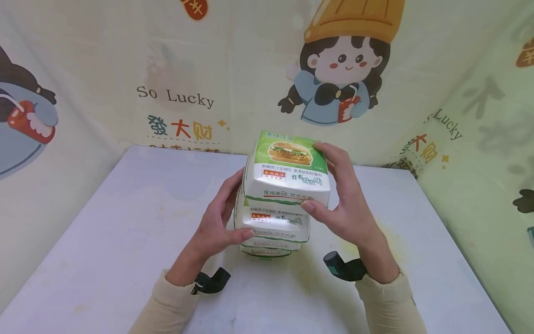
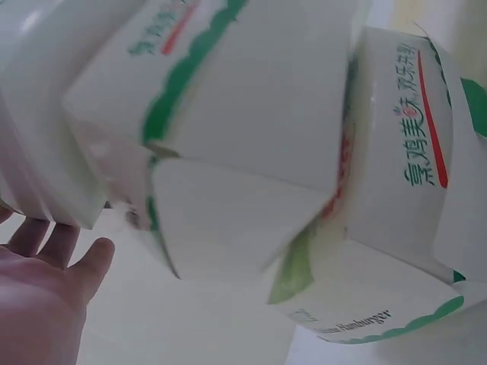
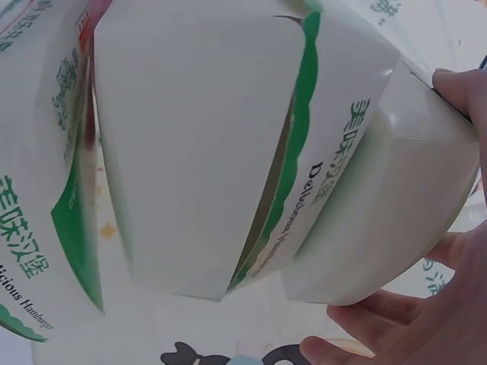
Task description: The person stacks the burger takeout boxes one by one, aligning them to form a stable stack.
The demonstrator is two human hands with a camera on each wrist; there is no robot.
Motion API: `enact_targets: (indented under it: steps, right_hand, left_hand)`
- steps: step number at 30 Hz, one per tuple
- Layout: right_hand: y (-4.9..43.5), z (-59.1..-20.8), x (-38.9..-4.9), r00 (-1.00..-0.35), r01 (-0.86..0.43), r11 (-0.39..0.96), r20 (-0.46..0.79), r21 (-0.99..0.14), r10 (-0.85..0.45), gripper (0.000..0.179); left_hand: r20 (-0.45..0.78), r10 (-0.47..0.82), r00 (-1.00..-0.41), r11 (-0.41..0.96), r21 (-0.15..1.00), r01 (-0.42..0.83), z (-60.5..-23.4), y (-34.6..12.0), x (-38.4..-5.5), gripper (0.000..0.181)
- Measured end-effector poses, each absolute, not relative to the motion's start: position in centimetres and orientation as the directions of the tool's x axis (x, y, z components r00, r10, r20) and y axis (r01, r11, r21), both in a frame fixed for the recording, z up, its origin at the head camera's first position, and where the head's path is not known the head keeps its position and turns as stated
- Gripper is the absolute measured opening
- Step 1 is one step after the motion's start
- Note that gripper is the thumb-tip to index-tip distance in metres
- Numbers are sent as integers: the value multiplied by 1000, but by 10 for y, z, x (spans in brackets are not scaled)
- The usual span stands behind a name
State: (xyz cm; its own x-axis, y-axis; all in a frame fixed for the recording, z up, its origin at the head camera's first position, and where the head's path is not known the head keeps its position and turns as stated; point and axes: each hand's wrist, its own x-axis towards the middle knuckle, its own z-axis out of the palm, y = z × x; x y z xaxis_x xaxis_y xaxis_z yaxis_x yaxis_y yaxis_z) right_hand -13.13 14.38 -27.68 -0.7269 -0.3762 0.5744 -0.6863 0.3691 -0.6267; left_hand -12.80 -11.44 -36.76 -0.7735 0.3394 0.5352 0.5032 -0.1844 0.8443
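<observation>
Several white and green cardboard hamburger boxes stand one over another in a stack in the head view. The top box (image 1: 288, 174), with a burger picture on its lid, is tilted toward the camera. My right hand (image 1: 348, 202) grips it at the right side, thumb on its lower front edge and fingers at the far corner. My left hand (image 1: 214, 222) holds the stack's left side, with its thumb across the front of the second box (image 1: 273, 222). Under these, the lower boxes (image 1: 267, 253) show only narrow front strips. In the right wrist view, the top box's plain underside (image 3: 396, 198) shows.
The stack stands on a white table (image 1: 108, 250). Behind it hangs a printed cloth (image 1: 250, 69) with cartoon figures and lettering, which also runs along both sides. A black wrist camera (image 1: 212, 281) sits at the left cuff, another camera (image 1: 344, 267) at the right.
</observation>
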Motion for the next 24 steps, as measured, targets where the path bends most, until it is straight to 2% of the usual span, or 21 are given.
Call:
enact_targets:
  steps: [13, 24]
  right_hand:
    - [146, -280, -128, -765, -641, 398, 507, -656, -396, 85]
    - [148, -279, -131, -782, -621, 408, 488, -669, -389, 86]
  left_hand:
    - [442, 390, -808, -98, 892, 441, -365, -110, -119, 94]
    - [466, 352, -812, -70, 878, 474, -369, -109, -123, 88]
